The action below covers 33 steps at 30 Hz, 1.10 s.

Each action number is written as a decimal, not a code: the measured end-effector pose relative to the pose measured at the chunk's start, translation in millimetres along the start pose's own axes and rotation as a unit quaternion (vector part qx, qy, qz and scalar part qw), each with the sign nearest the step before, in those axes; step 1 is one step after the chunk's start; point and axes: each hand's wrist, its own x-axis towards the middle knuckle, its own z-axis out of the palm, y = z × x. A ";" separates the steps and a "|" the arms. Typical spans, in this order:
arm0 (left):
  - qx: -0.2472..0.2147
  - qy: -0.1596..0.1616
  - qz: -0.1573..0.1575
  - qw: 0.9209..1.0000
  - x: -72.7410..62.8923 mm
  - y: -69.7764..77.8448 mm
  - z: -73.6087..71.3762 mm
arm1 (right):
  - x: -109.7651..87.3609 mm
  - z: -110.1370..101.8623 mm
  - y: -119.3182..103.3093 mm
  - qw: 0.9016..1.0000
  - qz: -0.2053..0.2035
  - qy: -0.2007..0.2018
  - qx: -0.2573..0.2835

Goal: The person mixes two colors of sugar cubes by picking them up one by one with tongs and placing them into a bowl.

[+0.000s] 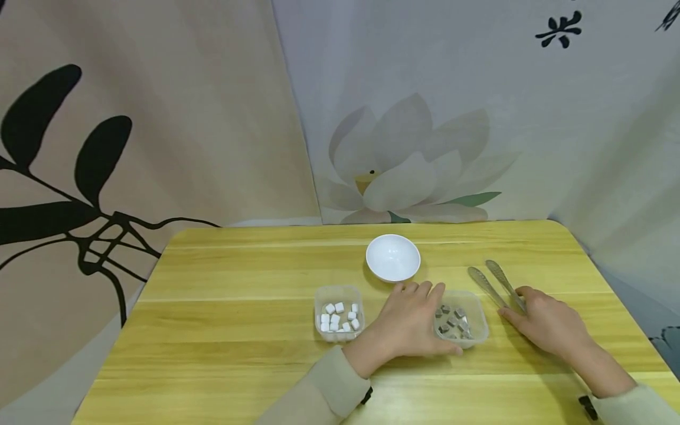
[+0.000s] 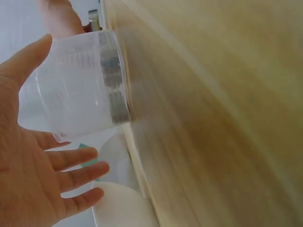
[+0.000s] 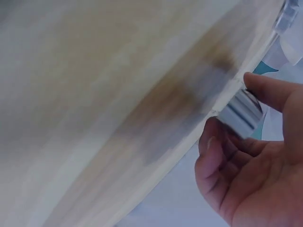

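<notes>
My left hand point(image 1: 406, 327) is at the left side of a clear plastic container point(image 1: 480, 321) holding several grey metallic cubes point(image 1: 451, 321). In the left wrist view its thumb and fairly straight fingers spread around that container; whether they touch it I cannot tell. My right hand point(image 1: 552, 324), to the right, pinches metal tongs point(image 1: 487, 285) between thumb and fingers. Their two patterned arms point away from me, and a shiny bent metal end point(image 3: 242, 113) shows between the fingers in the right wrist view.
Left of my left hand stands another clear container point(image 1: 340, 337) with several white cubes point(image 1: 334, 319). A white bowl point(image 1: 393, 258) sits behind the containers. Everything rests on a wooden table point(image 1: 223, 330), with patterned curtains point(image 1: 212, 118) hanging beyond its far edge.
</notes>
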 end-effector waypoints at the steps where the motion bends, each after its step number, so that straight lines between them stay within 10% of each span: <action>1: -0.001 0.000 0.001 1.000 0.6 0.0 0.2 | -0.3 -0.3 0.5 1.000 0.000 0.002 0.002; 33: -0.196 -0.008 -0.017 0.980 6.1 7.5 -8.0 | -7.0 -8.9 14.2 0.999 0.023 -0.003 0.029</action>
